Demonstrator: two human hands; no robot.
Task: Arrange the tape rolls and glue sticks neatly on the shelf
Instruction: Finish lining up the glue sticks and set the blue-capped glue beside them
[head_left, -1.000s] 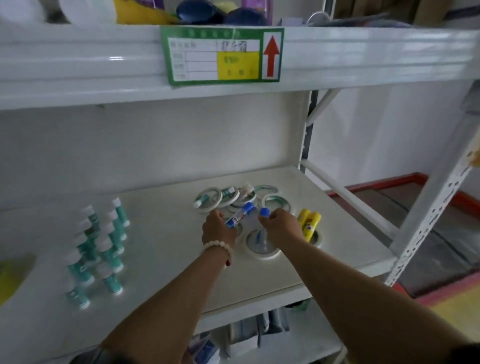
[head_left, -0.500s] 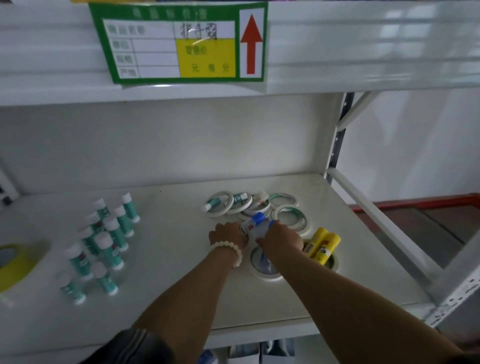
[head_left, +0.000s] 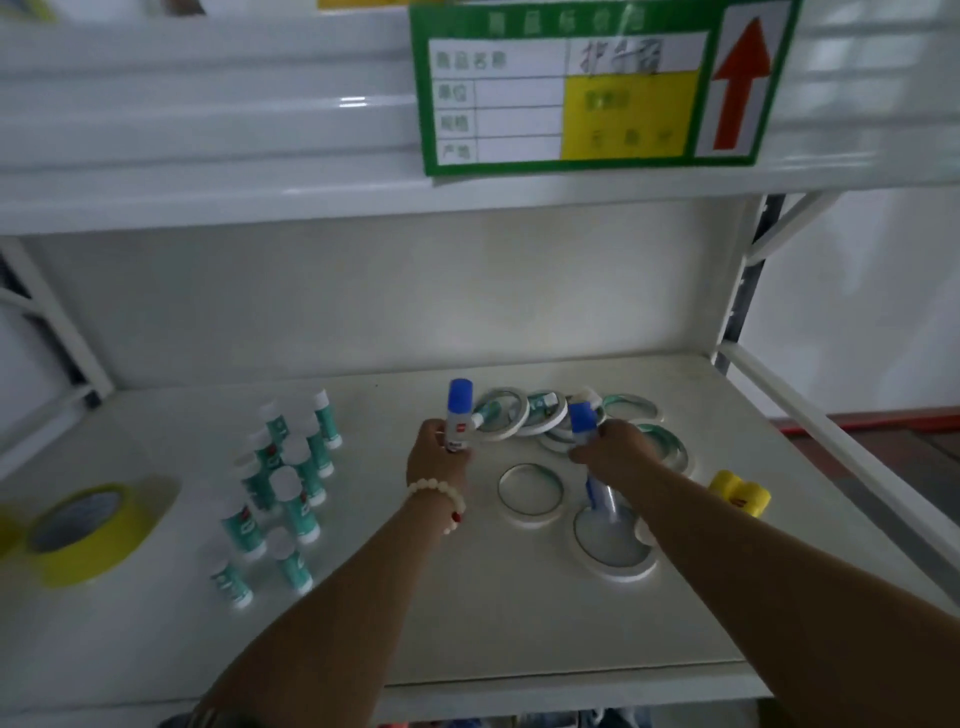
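Two blue-capped glue sticks are up off the shelf board (head_left: 519, 623), one in each hand, at mid-shelf just in front of the cluster of white tape rolls (head_left: 503, 422). Half a second ago the hands were pressed close together low over a single blue cap; now they stand apart, each stick is raised cap-up, and a flat tape ring (head_left: 530, 493) lies exposed between the wrists. The left hand (head_left: 439, 457) has fingers and thumb curled round the lower body of the left glue stick (head_left: 460, 413), which is near upright. The right hand (head_left: 615, 449) grips the right glue stick (head_left: 582, 423) by its lower part, tilted slightly, its base hidden by the fingers. A third blue-and-white stick (head_left: 597, 499) lies partly under the right forearm, inside a larger tape ring (head_left: 613, 569). Two yellow glue sticks (head_left: 740, 493) lie side by side to the right, near the board's edge. To the left, well apart, a group of green glue sticks (head_left: 296, 488) stands upright with white caps; further left lies a yellow tape roll (head_left: 78, 535). A bead bracelet (head_left: 439, 496) is on the left wrist. A green-bordered label with a red arrow (head_left: 597, 88) hangs on the shelf above
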